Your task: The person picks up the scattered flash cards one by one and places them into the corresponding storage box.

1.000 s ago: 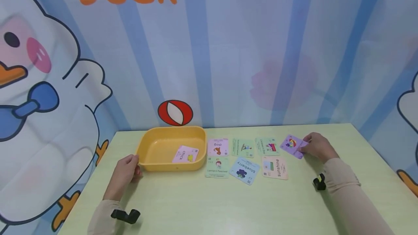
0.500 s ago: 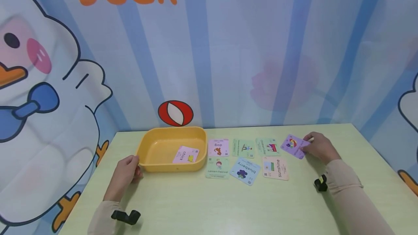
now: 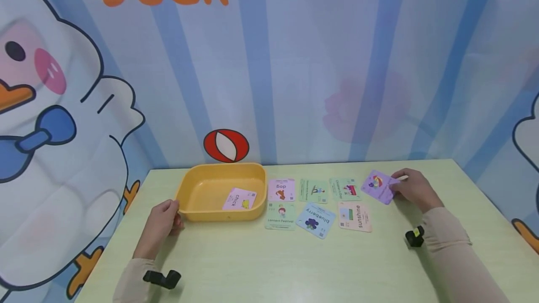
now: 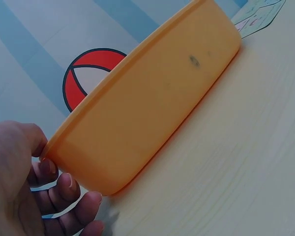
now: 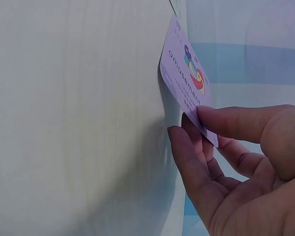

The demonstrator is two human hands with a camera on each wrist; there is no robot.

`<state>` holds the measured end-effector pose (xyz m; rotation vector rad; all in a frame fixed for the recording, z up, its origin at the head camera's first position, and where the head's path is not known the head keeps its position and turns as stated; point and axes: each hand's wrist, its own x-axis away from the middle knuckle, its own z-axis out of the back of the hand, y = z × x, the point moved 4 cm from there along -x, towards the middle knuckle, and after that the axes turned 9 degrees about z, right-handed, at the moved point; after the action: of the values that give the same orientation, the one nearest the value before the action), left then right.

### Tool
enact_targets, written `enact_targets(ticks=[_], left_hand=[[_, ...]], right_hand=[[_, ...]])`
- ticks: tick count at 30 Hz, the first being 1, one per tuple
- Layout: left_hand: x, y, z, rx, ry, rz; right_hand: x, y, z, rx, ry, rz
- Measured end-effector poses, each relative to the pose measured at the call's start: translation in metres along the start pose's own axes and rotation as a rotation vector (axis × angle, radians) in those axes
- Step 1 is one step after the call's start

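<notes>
My left hand [image 3: 157, 221] pinches the left rim of a yellow plastic tray [image 3: 225, 216] between thumb and index finger. The left wrist view shows the tray's side wall [image 4: 142, 113], with the other fingers loosely curled beside it. At the right of the table, my right hand [image 3: 416, 190] holds a purple card [image 3: 375, 186] by one corner. In the right wrist view, the thumb lies on the face of this "amusement" card [image 5: 187, 73], with fingers behind it. The card tilts, and its far end is close to the table. A "chick" card [image 3: 239, 199] lies inside the tray.
Between tray and right hand, cards lie in two rows: dog [image 3: 281, 190], a green card [image 3: 313, 191], Children's Day [image 3: 345, 189], Lantern Festival [image 3: 280, 215], blueberry [image 3: 316, 220] and sunshine [image 3: 355, 216]. A printed curtain [image 3: 294, 69] hangs behind the table [image 3: 294, 270].
The right hand has shifted slightly to the right, and the purple card has tipped up a little in its grip. My left hand and the tray stay in place.
</notes>
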<state>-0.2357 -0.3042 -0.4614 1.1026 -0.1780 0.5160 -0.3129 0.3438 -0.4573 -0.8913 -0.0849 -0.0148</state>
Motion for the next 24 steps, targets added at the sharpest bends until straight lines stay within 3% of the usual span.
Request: enact_targets(ticks=[24], left_hand=[[0.0028, -0.0032, 0.002, 0.019, -0.013, -0.005]], right_hand=[[0.0017, 0.0007, 0.0, -0.002, 0.017, -0.001]])
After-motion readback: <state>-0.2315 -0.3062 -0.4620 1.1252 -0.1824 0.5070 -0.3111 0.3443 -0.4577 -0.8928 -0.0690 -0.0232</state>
